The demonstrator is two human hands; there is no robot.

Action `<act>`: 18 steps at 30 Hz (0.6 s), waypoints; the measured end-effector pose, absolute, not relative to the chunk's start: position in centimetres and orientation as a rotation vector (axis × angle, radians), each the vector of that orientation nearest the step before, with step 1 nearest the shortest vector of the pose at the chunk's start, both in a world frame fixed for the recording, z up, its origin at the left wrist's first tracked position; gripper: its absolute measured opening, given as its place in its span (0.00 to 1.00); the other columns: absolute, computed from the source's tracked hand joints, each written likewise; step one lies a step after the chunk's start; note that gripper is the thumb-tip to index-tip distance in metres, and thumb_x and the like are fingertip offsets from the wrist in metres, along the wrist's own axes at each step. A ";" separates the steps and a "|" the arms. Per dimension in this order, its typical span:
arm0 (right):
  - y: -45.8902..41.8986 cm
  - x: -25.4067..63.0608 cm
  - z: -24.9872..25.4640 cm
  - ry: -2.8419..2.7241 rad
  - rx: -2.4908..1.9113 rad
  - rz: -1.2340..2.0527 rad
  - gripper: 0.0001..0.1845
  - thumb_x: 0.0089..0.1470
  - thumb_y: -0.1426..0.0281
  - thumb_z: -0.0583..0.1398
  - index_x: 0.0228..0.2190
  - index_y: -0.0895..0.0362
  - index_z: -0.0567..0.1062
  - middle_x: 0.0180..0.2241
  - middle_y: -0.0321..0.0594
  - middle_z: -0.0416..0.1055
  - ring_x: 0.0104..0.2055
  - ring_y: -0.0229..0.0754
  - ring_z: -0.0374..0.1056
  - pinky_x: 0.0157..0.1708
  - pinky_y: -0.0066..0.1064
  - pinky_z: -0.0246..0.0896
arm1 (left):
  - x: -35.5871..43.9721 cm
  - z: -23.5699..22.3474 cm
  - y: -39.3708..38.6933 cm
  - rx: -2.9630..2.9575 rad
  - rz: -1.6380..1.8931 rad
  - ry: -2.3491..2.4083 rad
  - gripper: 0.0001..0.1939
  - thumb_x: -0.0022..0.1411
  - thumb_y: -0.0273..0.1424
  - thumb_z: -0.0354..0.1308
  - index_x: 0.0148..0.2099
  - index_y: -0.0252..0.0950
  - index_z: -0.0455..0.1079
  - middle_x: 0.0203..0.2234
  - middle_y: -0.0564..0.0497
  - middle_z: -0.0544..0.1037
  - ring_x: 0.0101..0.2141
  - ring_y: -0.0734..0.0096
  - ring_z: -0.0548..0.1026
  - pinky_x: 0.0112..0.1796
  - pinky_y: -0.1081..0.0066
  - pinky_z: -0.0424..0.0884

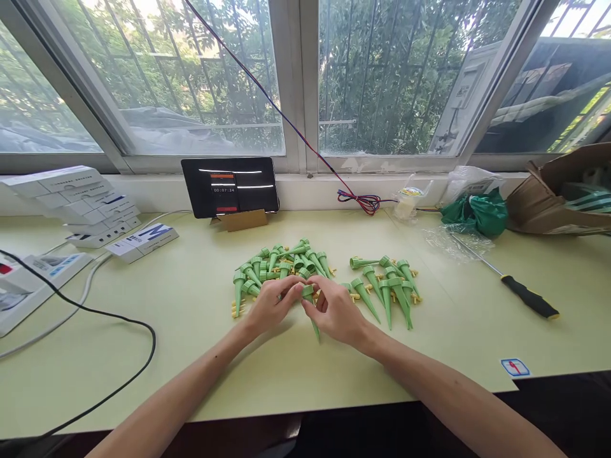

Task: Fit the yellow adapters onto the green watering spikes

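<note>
A green plant watering spike [314,327] with a ribbed cap is between my two hands, its point toward me. My left hand [271,304] pinches at the cap end from the left. From the right, my right hand [340,313] grips the same spike with thumb and fingers; the fingertips partly hide the cap. Just beyond my hands lies a pile of similar green spikes [258,268] with small yellow valves. To the right of my right hand is a second group of spikes [394,286], also with yellow valves.
A tablet showing a timer [230,187] leans on a cardboard stand [243,220]. White boxes [81,203] are stacked at left, near a power strip [48,280] and a black cable [114,319]. At right lie a screwdriver [527,296], a green bag [477,213] and a cardboard box [539,197].
</note>
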State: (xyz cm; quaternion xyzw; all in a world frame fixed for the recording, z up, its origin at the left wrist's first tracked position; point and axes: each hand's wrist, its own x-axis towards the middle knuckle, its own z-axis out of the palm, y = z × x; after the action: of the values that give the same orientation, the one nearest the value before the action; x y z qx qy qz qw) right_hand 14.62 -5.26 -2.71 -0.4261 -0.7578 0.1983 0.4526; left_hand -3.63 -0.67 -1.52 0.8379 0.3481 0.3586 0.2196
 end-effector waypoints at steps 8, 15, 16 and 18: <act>-3.4 17.0 -1.6 -1.779 -1.159 0.280 0.12 0.57 0.68 0.59 0.44 0.58 0.73 0.33 0.40 0.73 0.24 0.35 0.65 0.30 0.29 0.65 | -4.2 -2.0 0.0 2.241 1.026 1.001 0.22 0.73 0.40 0.45 0.36 0.33 0.74 0.22 0.53 0.73 0.18 0.79 0.63 0.22 0.76 0.59; -1.8 21.5 0.7 -1.948 -1.387 0.099 0.08 0.55 0.69 0.59 0.37 0.58 0.74 0.28 0.38 0.70 0.30 0.39 0.64 0.34 0.29 0.58 | -4.1 -1.8 -0.1 2.304 1.022 1.016 0.23 0.72 0.39 0.46 0.30 0.33 0.72 0.16 0.56 0.67 0.19 0.78 0.61 0.24 0.75 0.58; -1.7 22.1 0.9 -1.982 -1.447 0.108 0.08 0.55 0.70 0.58 0.37 0.58 0.74 0.28 0.38 0.70 0.30 0.40 0.64 0.33 0.29 0.57 | -4.1 -1.8 -0.1 2.324 1.020 1.015 0.23 0.72 0.38 0.46 0.28 0.33 0.71 0.16 0.56 0.66 0.19 0.78 0.61 0.24 0.75 0.58; -1.4 22.9 0.9 -2.040 -1.546 0.111 0.08 0.54 0.70 0.58 0.36 0.58 0.74 0.29 0.39 0.70 0.30 0.40 0.63 0.32 0.29 0.55 | -4.1 -1.8 -0.1 2.377 1.015 1.019 0.22 0.72 0.38 0.48 0.27 0.34 0.70 0.17 0.56 0.65 0.20 0.77 0.60 0.25 0.74 0.57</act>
State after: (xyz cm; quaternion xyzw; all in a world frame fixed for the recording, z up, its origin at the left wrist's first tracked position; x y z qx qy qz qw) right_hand 22.92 -1.38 0.95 -0.5782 -0.7631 0.0416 0.2857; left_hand -4.10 -0.14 -1.84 0.8415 0.3608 0.3593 0.1805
